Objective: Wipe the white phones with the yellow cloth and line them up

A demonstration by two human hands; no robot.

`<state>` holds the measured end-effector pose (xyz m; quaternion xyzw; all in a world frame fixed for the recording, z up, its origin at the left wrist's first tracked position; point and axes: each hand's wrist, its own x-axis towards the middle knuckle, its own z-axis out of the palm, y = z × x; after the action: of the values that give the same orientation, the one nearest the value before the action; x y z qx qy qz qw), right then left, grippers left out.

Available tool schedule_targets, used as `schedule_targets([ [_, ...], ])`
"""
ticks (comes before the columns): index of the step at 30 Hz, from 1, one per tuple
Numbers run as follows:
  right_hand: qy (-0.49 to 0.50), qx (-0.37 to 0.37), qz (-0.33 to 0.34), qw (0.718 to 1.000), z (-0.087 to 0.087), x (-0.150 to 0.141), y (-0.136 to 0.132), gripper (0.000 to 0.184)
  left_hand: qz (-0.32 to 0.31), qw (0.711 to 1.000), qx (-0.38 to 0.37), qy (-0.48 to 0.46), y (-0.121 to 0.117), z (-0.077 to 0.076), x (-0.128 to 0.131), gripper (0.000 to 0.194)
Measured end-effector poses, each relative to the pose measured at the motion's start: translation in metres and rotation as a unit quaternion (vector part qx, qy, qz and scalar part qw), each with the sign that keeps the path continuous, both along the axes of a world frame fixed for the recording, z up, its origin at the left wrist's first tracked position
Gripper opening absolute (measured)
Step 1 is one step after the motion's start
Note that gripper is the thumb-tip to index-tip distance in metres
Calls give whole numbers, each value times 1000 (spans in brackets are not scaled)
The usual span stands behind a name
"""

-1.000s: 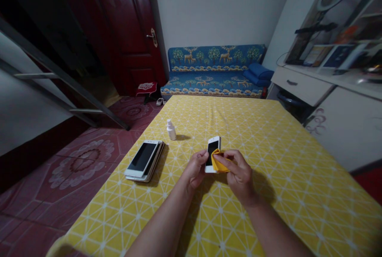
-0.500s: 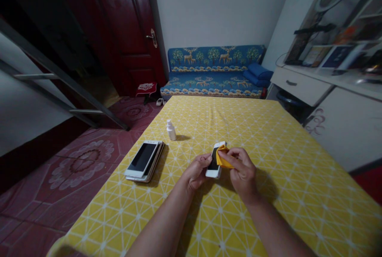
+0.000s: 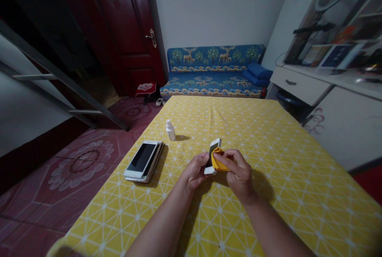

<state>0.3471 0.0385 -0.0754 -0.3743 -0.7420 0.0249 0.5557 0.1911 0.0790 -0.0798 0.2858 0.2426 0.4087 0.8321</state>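
Note:
My left hand (image 3: 196, 170) grips a white smartphone (image 3: 215, 144) by its left edge, thumb on the front, above the table. The phone is tilted, its dark screen partly covered. My right hand (image 3: 239, 171) pinches a folded yellow-orange cloth (image 3: 220, 164) and presses it against the lower right part of the screen. To the left, a stack of phones lies on the table, with a white smartphone (image 3: 143, 159), dark screen up, on top. A small white bottle (image 3: 170, 130) with a cap stands upright behind the stack.
A yellow patterned tablecloth (image 3: 238, 121) covers the table. Beyond its far edge is a blue sofa (image 3: 205, 78) with folded blue bedding (image 3: 258, 72). A white cabinet (image 3: 343, 110) stands at the right, a metal ladder (image 3: 86, 100) and a red door (image 3: 128, 30) at the left.
Both hands have shifted slightly left with the phone and the cloth. The cloth has slid lower on the screen, and more of the phone's top end shows.

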Motion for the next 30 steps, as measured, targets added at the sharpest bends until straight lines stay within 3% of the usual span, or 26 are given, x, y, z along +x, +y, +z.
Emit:
schedule_targets([
  [5,55,-6,-57,997,-2,11,5,75,-30,999,39,23,-7,7,3,43],
  [9,105,0,-70,992,6,11,4,63,-45,996,73,24,-9,6,3,44],
  [14,165,-36,-54,984,14,5,-2,50,-51,994,89,24,-8,8,1,43],
  [18,225,-112,-17,968,11,4,-1,52,-91,990,101,29,-9,10,-2,48],
  [23,252,-154,27,955,11,8,2,52,-129,984,118,33,-10,7,-4,56],
  [30,264,-214,48,939,7,7,7,18,-148,982,110,43,-12,7,-4,53],
])
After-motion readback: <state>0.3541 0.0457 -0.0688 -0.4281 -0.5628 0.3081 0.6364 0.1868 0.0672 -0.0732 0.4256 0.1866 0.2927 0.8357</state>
